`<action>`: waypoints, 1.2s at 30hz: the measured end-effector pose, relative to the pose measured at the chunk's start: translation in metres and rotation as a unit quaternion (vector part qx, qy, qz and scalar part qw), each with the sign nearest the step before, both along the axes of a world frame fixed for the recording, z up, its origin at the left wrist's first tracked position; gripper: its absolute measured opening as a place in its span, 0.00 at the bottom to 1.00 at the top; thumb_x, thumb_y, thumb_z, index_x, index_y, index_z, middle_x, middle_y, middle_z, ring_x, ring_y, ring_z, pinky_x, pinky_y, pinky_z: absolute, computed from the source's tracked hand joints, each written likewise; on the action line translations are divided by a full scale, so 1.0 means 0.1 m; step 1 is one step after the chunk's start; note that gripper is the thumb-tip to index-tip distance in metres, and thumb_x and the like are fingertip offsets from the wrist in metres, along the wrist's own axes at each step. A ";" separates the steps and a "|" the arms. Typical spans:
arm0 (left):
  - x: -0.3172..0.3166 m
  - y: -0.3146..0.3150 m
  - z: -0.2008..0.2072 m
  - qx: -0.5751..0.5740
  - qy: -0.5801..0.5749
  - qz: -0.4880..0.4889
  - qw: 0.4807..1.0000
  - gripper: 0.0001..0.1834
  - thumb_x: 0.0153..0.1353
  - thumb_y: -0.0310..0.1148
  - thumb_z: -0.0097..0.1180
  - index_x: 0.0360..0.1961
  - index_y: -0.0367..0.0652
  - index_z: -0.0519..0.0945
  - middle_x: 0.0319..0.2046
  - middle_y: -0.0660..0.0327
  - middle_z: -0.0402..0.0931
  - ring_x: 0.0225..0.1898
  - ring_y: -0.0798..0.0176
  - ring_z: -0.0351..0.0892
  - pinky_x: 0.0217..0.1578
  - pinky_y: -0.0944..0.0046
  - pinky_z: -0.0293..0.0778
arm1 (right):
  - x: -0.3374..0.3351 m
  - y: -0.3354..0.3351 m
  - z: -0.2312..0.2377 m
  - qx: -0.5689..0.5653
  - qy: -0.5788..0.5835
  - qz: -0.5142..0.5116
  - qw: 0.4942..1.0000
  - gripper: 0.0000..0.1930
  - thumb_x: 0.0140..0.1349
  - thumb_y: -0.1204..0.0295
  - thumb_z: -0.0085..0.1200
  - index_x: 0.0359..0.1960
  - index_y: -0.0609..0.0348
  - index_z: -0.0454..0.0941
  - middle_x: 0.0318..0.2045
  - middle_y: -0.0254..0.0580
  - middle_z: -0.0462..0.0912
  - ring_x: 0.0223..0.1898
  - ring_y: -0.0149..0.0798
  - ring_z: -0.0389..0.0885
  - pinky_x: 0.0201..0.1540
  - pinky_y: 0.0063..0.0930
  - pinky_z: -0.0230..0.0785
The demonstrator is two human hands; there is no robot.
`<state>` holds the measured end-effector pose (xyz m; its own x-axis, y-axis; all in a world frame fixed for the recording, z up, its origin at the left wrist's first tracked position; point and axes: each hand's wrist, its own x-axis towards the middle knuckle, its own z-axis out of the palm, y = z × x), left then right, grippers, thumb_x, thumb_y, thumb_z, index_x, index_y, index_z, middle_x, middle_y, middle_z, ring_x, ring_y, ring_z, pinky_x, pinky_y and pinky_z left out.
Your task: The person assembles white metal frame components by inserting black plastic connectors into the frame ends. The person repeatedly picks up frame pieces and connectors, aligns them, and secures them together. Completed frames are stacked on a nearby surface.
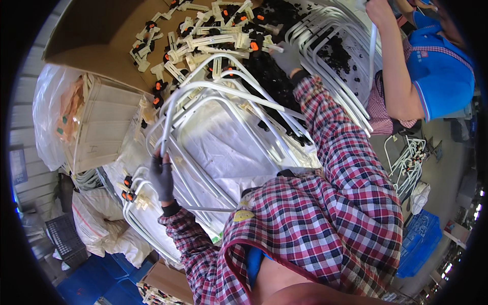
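My left hand (161, 179), in a grey glove with bare fingertips, is closed round the bend of a white tube frame (168, 119). This frame tilts up over other white U-shaped tubes on the table. My right hand (287, 58), also gloved, reaches far across to the pile's edge. Its fingers close on the end of a cream plastic piece (275, 48); their tips are partly hidden. Beside it lies a heap of cream plastic clamps (218, 39) with black and orange parts. Small black plastic parts (264, 71) are heaped just left of my right hand.
A large cardboard box (96, 43) stands at the far left, above a cream bin (107, 119) with clear plastic. Nested white frames (325, 35) lie far right. A co-worker in a blue shirt (437, 66) holds a tube there. White sacks (101, 221) lie lower left.
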<state>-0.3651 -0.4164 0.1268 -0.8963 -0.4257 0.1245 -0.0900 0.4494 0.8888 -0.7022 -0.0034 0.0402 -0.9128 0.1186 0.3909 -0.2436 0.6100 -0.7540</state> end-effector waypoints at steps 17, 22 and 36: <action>0.64 -0.72 -0.02 -0.006 0.065 0.079 0.995 0.14 0.72 0.35 0.50 0.53 0.40 0.77 0.22 0.74 0.62 0.22 0.80 0.57 0.22 0.76 0.52 | 1.22 0.29 -0.77 -0.594 -0.228 0.163 0.754 0.23 0.71 0.54 0.49 0.53 0.64 0.72 0.43 0.45 0.82 0.42 0.38 0.83 0.46 0.31 0.78; 0.45 -0.59 0.10 -0.033 0.052 0.044 0.997 0.13 0.72 0.35 0.49 0.51 0.40 0.78 0.21 0.75 0.61 0.21 0.81 0.56 0.22 0.77 0.51 | 1.09 0.01 -0.89 -0.618 -0.198 0.200 0.734 0.24 0.72 0.52 0.46 0.49 0.64 0.75 0.40 0.41 0.82 0.39 0.34 0.82 0.45 0.30 0.77; -0.49 0.77 0.56 -0.116 0.041 -0.185 0.975 0.36 0.67 0.25 0.52 0.73 0.40 0.53 0.31 0.63 0.79 0.31 0.73 0.76 0.37 0.72 0.72 | 0.91 -0.36 1.87 -0.147 -0.066 0.552 0.818 0.14 0.53 0.57 0.61 0.31 0.54 0.79 0.27 0.35 0.80 0.29 0.32 0.78 0.40 0.28 0.69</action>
<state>-0.4146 -0.3398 0.1828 -0.9660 -0.0274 0.2571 0.1835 0.6279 0.7563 -0.6108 -0.0390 0.2274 -0.5587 -0.7353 0.3837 -0.4286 -0.1401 -0.8926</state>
